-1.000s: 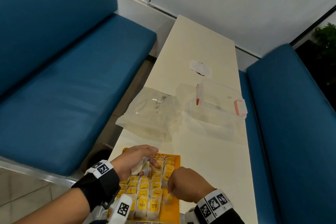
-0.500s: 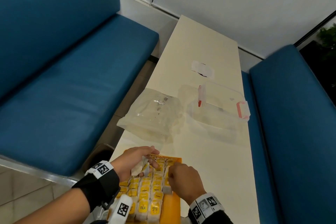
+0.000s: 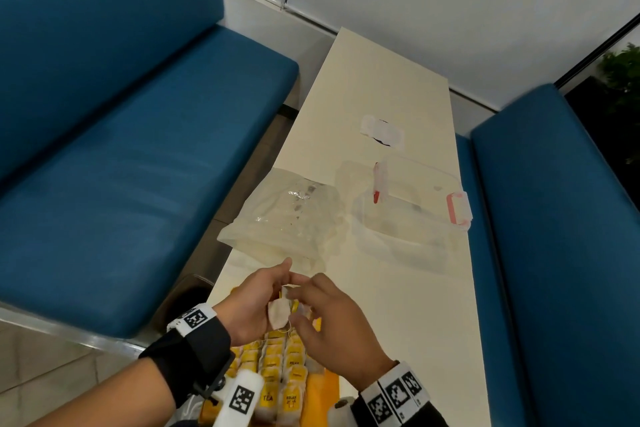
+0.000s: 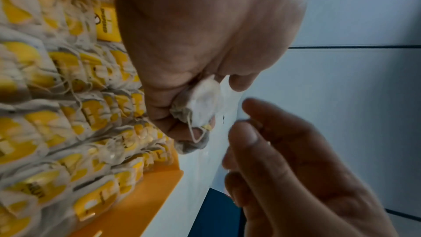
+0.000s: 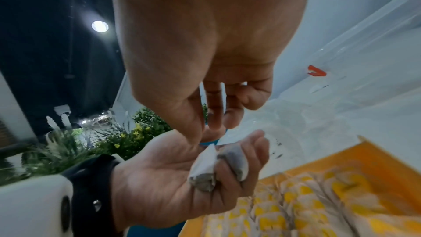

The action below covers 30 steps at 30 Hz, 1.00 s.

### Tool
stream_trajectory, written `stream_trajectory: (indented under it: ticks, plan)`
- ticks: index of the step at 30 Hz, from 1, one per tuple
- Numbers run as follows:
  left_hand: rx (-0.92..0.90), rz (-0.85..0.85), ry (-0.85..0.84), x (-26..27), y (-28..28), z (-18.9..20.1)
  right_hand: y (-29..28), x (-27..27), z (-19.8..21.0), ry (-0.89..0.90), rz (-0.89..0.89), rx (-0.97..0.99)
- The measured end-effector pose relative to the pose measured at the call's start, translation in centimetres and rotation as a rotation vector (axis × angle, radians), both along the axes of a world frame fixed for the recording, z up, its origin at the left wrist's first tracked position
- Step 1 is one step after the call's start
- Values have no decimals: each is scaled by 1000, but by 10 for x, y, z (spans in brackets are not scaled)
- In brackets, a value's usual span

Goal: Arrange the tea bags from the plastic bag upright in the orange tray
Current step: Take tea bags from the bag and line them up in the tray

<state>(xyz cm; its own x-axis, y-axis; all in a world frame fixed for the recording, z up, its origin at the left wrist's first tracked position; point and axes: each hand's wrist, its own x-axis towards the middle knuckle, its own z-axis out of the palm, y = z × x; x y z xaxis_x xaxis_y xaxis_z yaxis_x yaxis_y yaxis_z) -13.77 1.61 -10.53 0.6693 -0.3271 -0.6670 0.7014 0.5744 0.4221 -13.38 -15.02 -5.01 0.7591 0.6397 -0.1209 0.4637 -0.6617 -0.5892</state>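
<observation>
Presently, the left hand (image 3: pixel 254 305) holds loose tea bags (image 5: pixel 218 166) above the orange tray (image 4: pixel 136 203); two are visible, curled fingers forming the grip. The right hand (image 3: pixel 332 319) pinches at the top of them, apparently drawing one off, though what its grip closes on cannot be told. Judged step: separating one bag for placement. Next move calls for standing it upright in the tray's remaining gap. Tray rows are too blurred to count. One plastic bag (image 3: pixel 287 218) lies on the desk (image 3: pixel 398 305), seemingly empty.
</observation>
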Motion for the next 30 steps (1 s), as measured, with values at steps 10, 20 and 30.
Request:
stream_trajectory:
  ticks: [10, 20, 30]
  plan:
    - [28, 57, 18, 2, 2, 9, 14, 0, -9, -42, 71, -89]
    - [70, 65, -125, 5, 4, 6, 12, 11, -10, 44, -243, 132]
    - [-14, 65, -182, 6, 7, 2, 6, 26, -12, 312, -450, 149]
